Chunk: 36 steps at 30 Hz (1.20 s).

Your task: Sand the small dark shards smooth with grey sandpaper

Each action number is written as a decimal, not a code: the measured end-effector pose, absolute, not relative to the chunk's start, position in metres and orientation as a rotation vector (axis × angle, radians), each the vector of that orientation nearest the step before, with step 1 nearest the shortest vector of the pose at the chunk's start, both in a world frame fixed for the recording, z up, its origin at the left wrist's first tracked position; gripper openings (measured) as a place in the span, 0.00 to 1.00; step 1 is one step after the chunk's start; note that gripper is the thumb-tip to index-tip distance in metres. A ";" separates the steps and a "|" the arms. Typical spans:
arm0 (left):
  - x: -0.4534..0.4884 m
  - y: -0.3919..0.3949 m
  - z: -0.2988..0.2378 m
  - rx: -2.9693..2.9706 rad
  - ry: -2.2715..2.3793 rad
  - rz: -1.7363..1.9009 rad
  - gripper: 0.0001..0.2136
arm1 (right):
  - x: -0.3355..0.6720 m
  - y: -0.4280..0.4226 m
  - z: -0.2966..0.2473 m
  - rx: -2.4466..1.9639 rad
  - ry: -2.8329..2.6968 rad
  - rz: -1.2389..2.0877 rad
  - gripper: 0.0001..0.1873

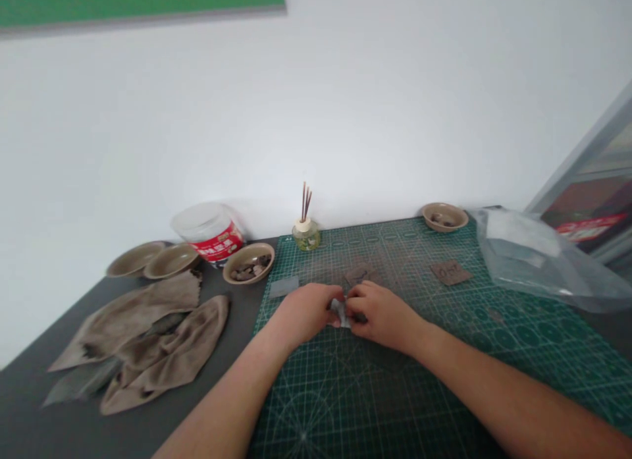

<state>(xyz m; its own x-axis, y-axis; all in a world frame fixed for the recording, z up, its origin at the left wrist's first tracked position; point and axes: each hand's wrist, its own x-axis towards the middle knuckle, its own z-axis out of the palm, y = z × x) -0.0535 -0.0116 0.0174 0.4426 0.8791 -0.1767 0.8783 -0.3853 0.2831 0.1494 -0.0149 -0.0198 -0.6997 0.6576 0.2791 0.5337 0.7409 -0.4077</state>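
Observation:
Above the middle of the green cutting mat [320, 393], my left hand [311, 307] and my right hand [380, 314] meet. Both have their fingers closed on a small whitish piece [340, 309] that looks like thin plastic or paper; its exact kind is blurred and partly covered by my fingers. Just behind my hands lies a brown square piece [360, 274] with dark writing. To the left of my left hand, a small translucent plastic piece [284, 286] lies flat on the mat.
A bowl of brown pieces [249, 263], a plastic jar [210, 232] and two more bowls stand left. Brown cloths [172, 367] lie nearer. A reed diffuser [306, 234] stands at the wall. Rightward are another bowl [444, 217], a marked brown square [451, 272] and a clear bag [538, 255].

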 end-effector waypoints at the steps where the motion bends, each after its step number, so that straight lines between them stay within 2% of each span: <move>1: -0.053 -0.012 0.018 2.362 1.519 -0.007 0.09 | 0.149 -0.015 -0.019 -0.890 -2.544 0.425 0.02; 5: -0.055 -0.010 0.017 2.323 1.552 -0.021 0.14 | 0.150 -0.017 -0.018 -0.940 -2.520 0.404 0.03; 12: -0.055 -0.008 0.016 2.274 1.543 -0.026 0.16 | 0.151 -0.013 -0.020 -0.884 -2.555 0.437 0.03; 24: -0.055 -0.007 0.017 2.253 1.531 -0.020 0.16 | 0.153 -0.012 -0.016 -0.896 -2.555 0.383 0.01; 31: -0.058 -0.005 0.015 2.267 1.512 0.000 0.18 | 0.163 -0.012 -0.011 -0.751 -2.605 0.538 0.06; 36: -0.058 -0.005 0.015 2.267 1.508 -0.005 0.17 | 0.158 -0.006 -0.014 -0.774 -2.603 0.508 0.04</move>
<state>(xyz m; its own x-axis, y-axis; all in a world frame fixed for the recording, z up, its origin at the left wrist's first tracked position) -0.0575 -0.0053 0.0155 0.4133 0.8816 -0.2280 0.8830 -0.3268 0.3368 0.1583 -0.0059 -0.0135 -0.7778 0.5772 0.2488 0.4414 0.7834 -0.4375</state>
